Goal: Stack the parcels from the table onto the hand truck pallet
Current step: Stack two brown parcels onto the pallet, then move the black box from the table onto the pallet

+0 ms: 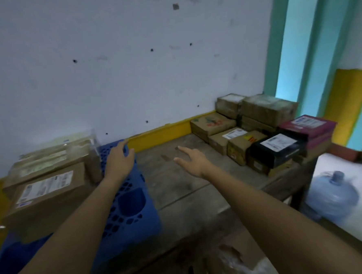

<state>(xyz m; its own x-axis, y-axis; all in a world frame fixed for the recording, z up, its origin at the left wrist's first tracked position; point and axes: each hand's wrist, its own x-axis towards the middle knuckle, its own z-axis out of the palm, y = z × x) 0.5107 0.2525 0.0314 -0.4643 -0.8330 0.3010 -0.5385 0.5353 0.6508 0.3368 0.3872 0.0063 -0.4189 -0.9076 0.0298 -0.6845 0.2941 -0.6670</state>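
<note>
A blue plastic pallet (pixel 129 205) lies at the left, with brown cardboard parcels (pixel 49 183) stacked on its left part. My left hand (pixel 120 159) hovers over the pallet's far end with fingers relaxed, holding nothing. My right hand (pixel 193 160) reaches over the bare wooden table (pixel 179 185), fingers spread and empty. At the table's far right stands a cluster of several parcels: brown boxes (pixel 267 108), a black box with a white label (pixel 276 150) and a purple box (pixel 308 124).
A white wall with a yellow skirting strip (pixel 161 133) runs behind the table. A large blue water bottle (pixel 332 197) lies on the floor to the right, below the table's edge. Crumpled plastic (pixel 243 264) sits near the bottom.
</note>
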